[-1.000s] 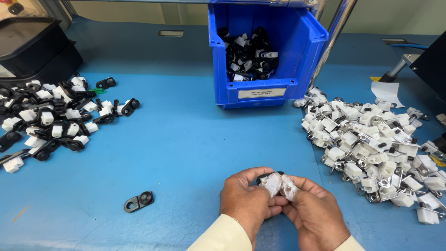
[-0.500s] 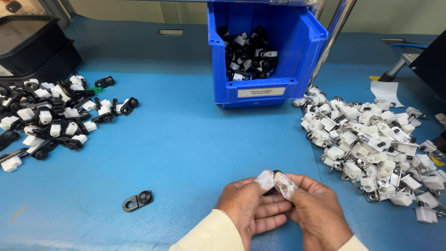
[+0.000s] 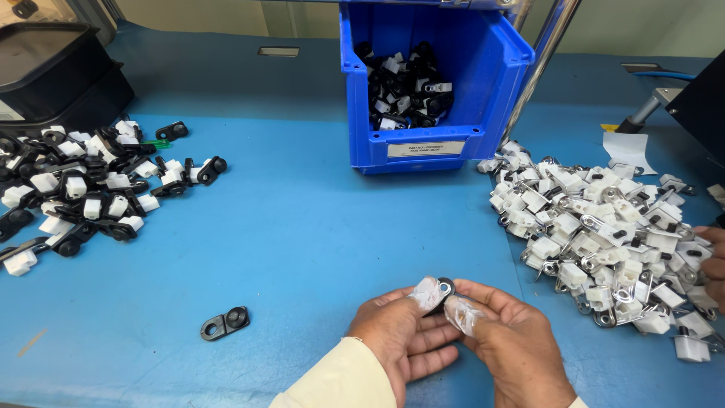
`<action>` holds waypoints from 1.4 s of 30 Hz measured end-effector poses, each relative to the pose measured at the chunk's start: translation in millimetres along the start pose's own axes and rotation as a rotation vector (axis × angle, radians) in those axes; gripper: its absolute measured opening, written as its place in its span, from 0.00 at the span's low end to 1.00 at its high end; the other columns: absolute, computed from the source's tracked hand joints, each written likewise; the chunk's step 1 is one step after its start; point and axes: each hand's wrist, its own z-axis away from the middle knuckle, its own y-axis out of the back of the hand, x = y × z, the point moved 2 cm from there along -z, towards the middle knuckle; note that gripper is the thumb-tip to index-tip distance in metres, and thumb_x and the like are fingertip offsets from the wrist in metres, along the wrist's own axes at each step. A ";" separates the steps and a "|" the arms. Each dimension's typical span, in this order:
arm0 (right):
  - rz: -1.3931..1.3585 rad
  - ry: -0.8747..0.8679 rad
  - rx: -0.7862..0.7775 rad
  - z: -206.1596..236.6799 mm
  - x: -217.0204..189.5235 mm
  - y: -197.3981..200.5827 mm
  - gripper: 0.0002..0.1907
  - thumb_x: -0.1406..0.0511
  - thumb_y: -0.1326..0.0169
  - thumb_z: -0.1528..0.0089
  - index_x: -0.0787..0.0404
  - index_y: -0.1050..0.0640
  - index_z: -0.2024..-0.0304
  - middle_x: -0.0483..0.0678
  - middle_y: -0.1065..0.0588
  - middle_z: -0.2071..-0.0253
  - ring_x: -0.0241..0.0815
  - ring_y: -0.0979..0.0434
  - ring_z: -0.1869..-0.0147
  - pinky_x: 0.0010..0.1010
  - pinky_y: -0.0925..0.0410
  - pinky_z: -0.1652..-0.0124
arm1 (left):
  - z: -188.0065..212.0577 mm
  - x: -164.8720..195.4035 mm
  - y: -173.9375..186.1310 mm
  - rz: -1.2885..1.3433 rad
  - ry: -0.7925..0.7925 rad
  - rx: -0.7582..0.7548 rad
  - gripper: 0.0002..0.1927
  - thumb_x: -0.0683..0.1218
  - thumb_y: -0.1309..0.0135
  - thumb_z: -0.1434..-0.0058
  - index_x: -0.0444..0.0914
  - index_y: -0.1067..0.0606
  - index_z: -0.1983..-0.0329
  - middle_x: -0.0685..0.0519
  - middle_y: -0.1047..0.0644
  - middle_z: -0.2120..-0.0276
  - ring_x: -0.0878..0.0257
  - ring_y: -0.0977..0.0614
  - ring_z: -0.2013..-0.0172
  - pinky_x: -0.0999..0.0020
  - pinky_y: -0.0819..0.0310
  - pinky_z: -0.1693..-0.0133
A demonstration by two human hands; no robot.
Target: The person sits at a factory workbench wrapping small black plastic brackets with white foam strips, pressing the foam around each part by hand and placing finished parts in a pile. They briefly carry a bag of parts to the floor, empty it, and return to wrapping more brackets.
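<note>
Between both hands, a small black clip [image 3: 444, 288] is pinched by left hand [image 3: 400, 340] and right hand [image 3: 507, 347], long axis tilted up-right.

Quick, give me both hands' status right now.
Left hand: closed on a small black-and-white part, fingertips pinching it.
Right hand: pinching the same part; its fingertips are wrapped in white.

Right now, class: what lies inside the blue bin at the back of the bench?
Inside the blue bin lies a heap of small black and white parts, piled toward the back. The front wall and the heap itself hide the bin's floor and any parts lower down.
</note>
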 end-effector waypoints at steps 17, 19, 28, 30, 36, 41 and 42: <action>0.077 -0.011 0.038 2.3 1.7 -2.0 0.23 0.77 0.45 0.41 0.65 0.25 0.43 0.57 0.16 0.56 0.42 0.16 0.54 0.32 0.25 0.52 | -2.2 -0.4 -0.1 -0.038 -0.026 0.053 0.16 0.43 0.53 0.33 0.38 0.25 0.43 0.44 0.18 0.52 0.55 0.13 0.54 0.56 0.15 0.50; 0.074 -0.007 0.030 1.8 0.4 0.1 0.21 0.75 0.45 0.39 0.65 0.25 0.42 0.57 0.16 0.55 0.43 0.17 0.54 0.34 0.25 0.52 | -0.4 -0.2 -1.2 -0.025 -0.002 0.025 0.16 0.46 0.52 0.32 0.37 0.25 0.44 0.42 0.18 0.52 0.53 0.14 0.53 0.56 0.16 0.50; 0.029 -0.086 -0.004 -5.2 -7.6 11.9 0.17 0.64 0.49 0.33 0.63 0.21 0.45 0.54 0.19 0.57 0.44 0.19 0.56 0.38 0.26 0.55 | 7.7 1.2 -6.4 -0.299 -0.143 -0.024 0.22 0.48 0.45 0.34 0.42 0.28 0.37 0.46 0.17 0.53 0.58 0.13 0.57 0.62 0.16 0.57; 0.008 -0.079 -0.041 -6.8 -9.4 13.9 0.16 0.65 0.49 0.34 0.64 0.20 0.46 0.55 0.19 0.58 0.47 0.18 0.57 0.40 0.25 0.55 | 11.3 2.0 -8.7 -0.511 -0.306 -0.006 0.28 0.46 0.44 0.36 0.46 0.33 0.32 0.48 0.16 0.57 0.60 0.12 0.61 0.66 0.17 0.62; -0.041 -0.122 -0.008 -13.4 -6.9 18.4 0.15 0.63 0.49 0.33 0.66 0.20 0.49 0.54 0.18 0.58 0.46 0.19 0.58 0.40 0.26 0.57 | 15.6 -0.9 -6.0 -0.616 -0.401 -0.110 0.36 0.47 0.42 0.39 0.43 0.41 0.29 0.46 0.15 0.60 0.64 0.14 0.64 0.70 0.17 0.66; 0.054 -0.036 -0.020 -15.0 -11.1 17.2 0.15 0.64 0.46 0.34 0.67 0.19 0.50 0.55 0.18 0.60 0.46 0.18 0.57 0.36 0.26 0.58 | 1.9 3.3 1.4 -0.341 -0.173 -0.133 0.24 0.52 0.50 0.32 0.35 0.29 0.38 0.45 0.18 0.58 0.56 0.13 0.65 0.64 0.14 0.66; 0.073 -0.023 -0.020 -14.7 -12.8 15.5 0.15 0.64 0.46 0.34 0.67 0.19 0.51 0.55 0.18 0.61 0.46 0.18 0.57 0.36 0.26 0.58 | 0.2 3.5 3.4 -0.335 -0.164 -0.138 0.22 0.51 0.51 0.32 0.36 0.29 0.39 0.44 0.18 0.58 0.56 0.12 0.64 0.64 0.14 0.65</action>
